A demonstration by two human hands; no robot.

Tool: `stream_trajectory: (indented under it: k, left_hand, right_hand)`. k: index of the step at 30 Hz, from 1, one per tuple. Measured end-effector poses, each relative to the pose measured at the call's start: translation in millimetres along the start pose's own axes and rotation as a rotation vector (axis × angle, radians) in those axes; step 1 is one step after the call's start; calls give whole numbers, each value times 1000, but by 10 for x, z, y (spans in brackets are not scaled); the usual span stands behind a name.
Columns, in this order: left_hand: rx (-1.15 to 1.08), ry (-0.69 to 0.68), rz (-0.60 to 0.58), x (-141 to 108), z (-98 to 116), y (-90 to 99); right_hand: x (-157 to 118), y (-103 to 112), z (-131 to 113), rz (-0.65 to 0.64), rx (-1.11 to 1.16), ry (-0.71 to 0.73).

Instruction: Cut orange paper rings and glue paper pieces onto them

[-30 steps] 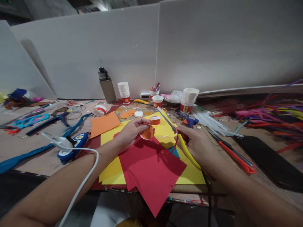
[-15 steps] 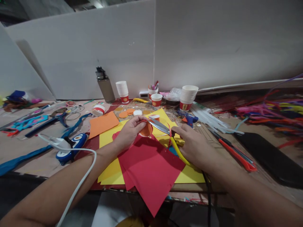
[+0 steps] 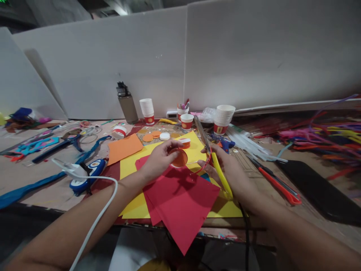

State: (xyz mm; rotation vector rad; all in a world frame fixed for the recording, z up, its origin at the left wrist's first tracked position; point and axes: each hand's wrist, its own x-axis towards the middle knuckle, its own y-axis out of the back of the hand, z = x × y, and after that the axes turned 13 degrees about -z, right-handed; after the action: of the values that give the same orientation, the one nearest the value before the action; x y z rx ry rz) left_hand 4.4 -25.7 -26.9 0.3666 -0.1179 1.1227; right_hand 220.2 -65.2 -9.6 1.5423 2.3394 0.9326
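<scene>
My left hand [image 3: 162, 156] is closed on a small round orange piece with a pale rim [image 3: 179, 158], perhaps a cut cup bottom, held over the red paper. In my right hand [image 3: 225, 165] is a pair of scissors with yellow handles [image 3: 221, 175]; the blades point up and away, apart from the orange piece. A thin red curled strip [image 3: 207, 164] hangs by the scissors and my right fingers. Beneath both hands lie red sheets [image 3: 183, 199] on top of yellow sheets [image 3: 132, 201]. A short red-and-white cup ring [image 3: 185, 142] rests on the yellow paper just beyond.
Stacked paper cups [image 3: 224, 118], another cup stack [image 3: 147, 111] and a bottle [image 3: 127, 105] stand at the back. Orange paper [image 3: 125, 148] and a blue device with a white cable [image 3: 87, 177] lie left. A red cutter [image 3: 279, 184] and black phone-like slab [image 3: 321, 192] lie right.
The scissors have swung from lying across toward the orange piece to pointing up and away, and my right hand has turned. The orange piece has shifted slightly right and down in my left hand.
</scene>
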Motion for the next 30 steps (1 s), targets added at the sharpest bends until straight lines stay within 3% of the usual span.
stream_trajectory:
  k: [4, 8, 12, 18, 23, 26, 30]
  left_hand:
    - [218, -18, -66, -16, 42, 0]
    - [99, 2, 48, 10, 28, 70]
    - [-58, 21, 131, 53, -30, 133]
    - [5, 133, 148, 53, -69, 85]
    - [248, 2, 152, 57, -104, 129]
    - [316, 3, 152, 68, -158, 163]
    - [217, 91, 143, 71, -196, 120]
  right_hand:
    - [24, -47, 77, 23, 105, -2]
    - [74, -43, 75, 48, 216, 12]
    - [154, -20, -82, 46, 218, -35]
    - [354, -163, -210, -36, 104, -33]
    - [470, -22, -129, 174, 72, 41]
    - [466, 114, -53, 263, 194, 67]
    - [385, 45, 1, 141, 327, 8]
